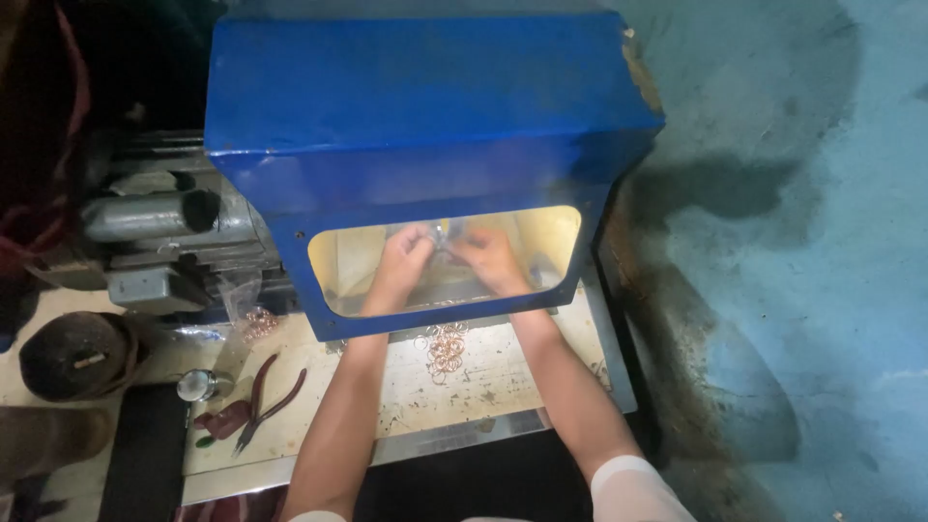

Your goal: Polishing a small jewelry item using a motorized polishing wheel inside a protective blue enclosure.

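While both forearms reach away toward 12 o'clock, one pair of pliers [263, 398] lies at 9 o'clock on the bench [483, 382], untouched. A loose heap of copper rings [446, 345] sits between the arms, too many to count; a second heap [259, 322] lies left. Inside the blue hood [425, 116], left hand [401, 263] and right hand [495, 259] meet, pinching something small and bright [442, 232]; the grip is blurred. Judging by the heaps, much remains.
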